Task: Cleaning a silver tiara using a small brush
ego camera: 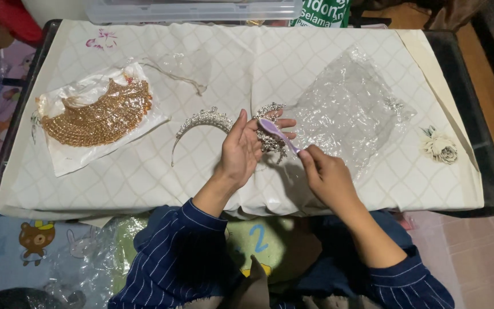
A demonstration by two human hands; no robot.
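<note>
**Brushing a silver ornament over the table**

Lying far left of the tiara (201, 121) is gold beadwork (99, 113). Just right of the tiara, the left hand (241, 150) grasps a silver ornament (270, 137); the right hand (326, 174) pinches a purple brush (278, 134) against it.

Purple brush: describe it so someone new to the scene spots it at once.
On the white-covered table, look at the middle near edge where the two hands meet. The right hand pinches the handle of a small purple brush, whose head lies against the silver jewelled piece in the left hand. It is the only purple, plastic-looking item among the jewellery.
</note>
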